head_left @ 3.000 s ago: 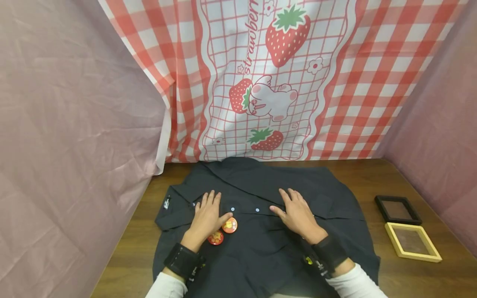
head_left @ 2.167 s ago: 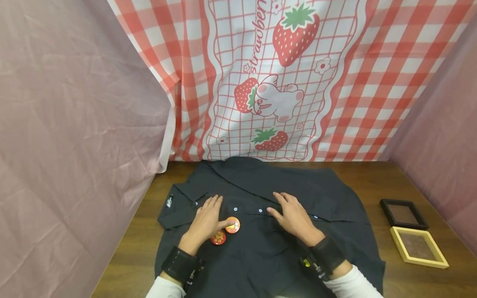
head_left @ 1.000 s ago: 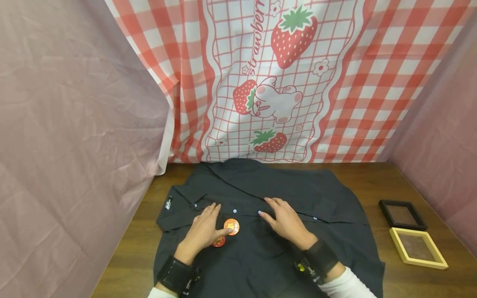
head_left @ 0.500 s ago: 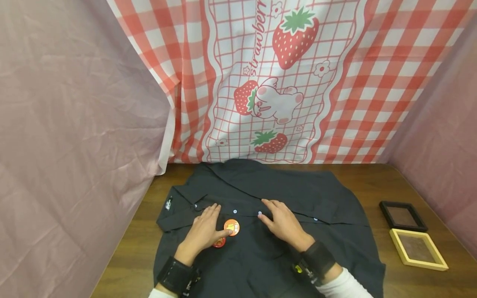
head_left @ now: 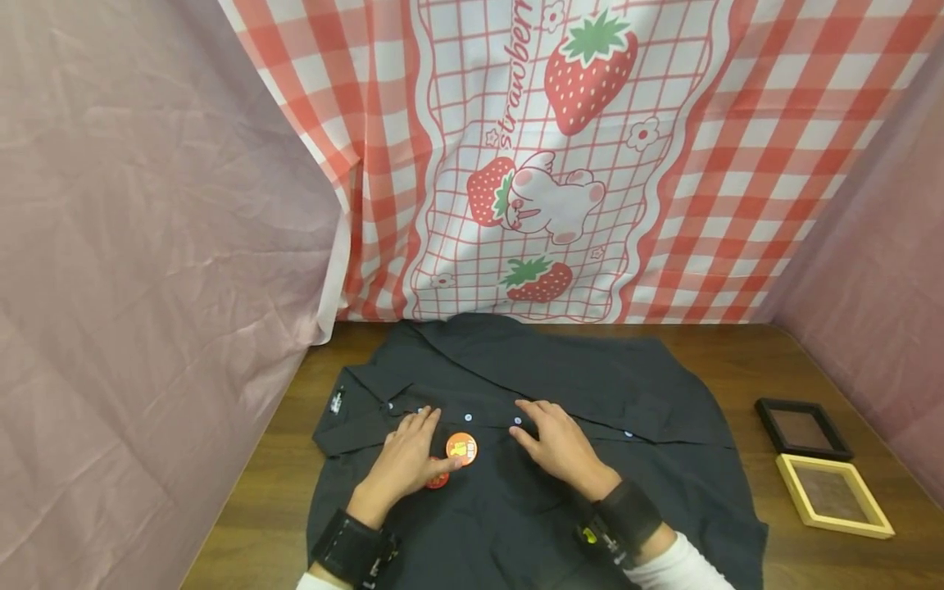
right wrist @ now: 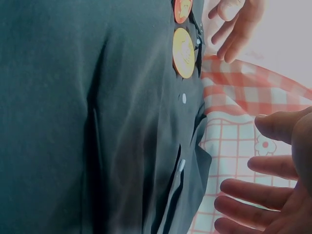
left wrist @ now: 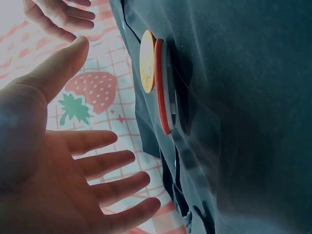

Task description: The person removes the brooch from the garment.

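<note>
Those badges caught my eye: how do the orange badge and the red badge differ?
The orange badge lies nearer the right hand than the red badge does. In the head view, the orange badge shows its yellow picture, while the left hand hides much of the red badge. Both are round and on the dark shirt.

a curtained-off tabletop booth; whether it stands in a home or a studio cannot be told. a wood-grain table [head_left: 737,360] spreads below the fingers [head_left: 428,428], a red-checked strawberry cloth [head_left: 553,188] hangs beyond them, and plain pinkish drapes [head_left: 162,287] hang to their left and right.
</note>
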A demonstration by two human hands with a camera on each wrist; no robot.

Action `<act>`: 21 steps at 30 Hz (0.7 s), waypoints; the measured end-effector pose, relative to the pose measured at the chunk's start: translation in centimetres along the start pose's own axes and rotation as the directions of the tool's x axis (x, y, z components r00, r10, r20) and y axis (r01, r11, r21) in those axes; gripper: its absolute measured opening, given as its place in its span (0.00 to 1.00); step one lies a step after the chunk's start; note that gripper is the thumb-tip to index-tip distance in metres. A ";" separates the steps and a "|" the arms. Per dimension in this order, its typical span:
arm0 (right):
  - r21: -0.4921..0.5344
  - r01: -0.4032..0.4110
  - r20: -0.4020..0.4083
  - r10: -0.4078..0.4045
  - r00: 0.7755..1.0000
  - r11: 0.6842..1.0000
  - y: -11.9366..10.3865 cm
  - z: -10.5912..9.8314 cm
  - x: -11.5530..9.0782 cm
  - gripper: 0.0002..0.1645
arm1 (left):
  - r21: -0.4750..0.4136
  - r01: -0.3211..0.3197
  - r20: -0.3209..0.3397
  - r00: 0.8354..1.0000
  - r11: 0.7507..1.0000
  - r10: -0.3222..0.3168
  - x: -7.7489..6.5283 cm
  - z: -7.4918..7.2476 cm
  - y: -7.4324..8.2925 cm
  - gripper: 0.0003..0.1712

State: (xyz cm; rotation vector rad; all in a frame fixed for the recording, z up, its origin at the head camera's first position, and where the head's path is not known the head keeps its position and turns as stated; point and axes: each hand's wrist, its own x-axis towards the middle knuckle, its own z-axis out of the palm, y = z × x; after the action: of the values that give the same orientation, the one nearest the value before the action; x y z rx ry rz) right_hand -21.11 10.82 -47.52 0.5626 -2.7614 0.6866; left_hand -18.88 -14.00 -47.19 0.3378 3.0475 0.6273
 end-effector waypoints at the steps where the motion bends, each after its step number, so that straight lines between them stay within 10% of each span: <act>1: -0.001 0.002 0.000 -0.002 1.000 1.000 0.0 0.0 0.0 0.26 | -0.001 0.001 0.003 1.000 1.000 -0.001 0.0 0.0 0.0 0.53; 21: -0.012 0.047 -0.006 -0.047 0.999 0.999 -0.3 0.6 0.3 0.25 | 0.026 -0.008 0.004 1.000 1.000 0.008 -0.1 0.1 0.1 0.50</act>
State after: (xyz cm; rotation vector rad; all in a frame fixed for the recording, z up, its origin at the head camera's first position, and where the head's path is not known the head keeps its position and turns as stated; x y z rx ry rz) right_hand -21.34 10.23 -47.81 0.6190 -2.7351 0.6597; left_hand -18.77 -13.93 -47.23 0.3514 3.0544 0.5876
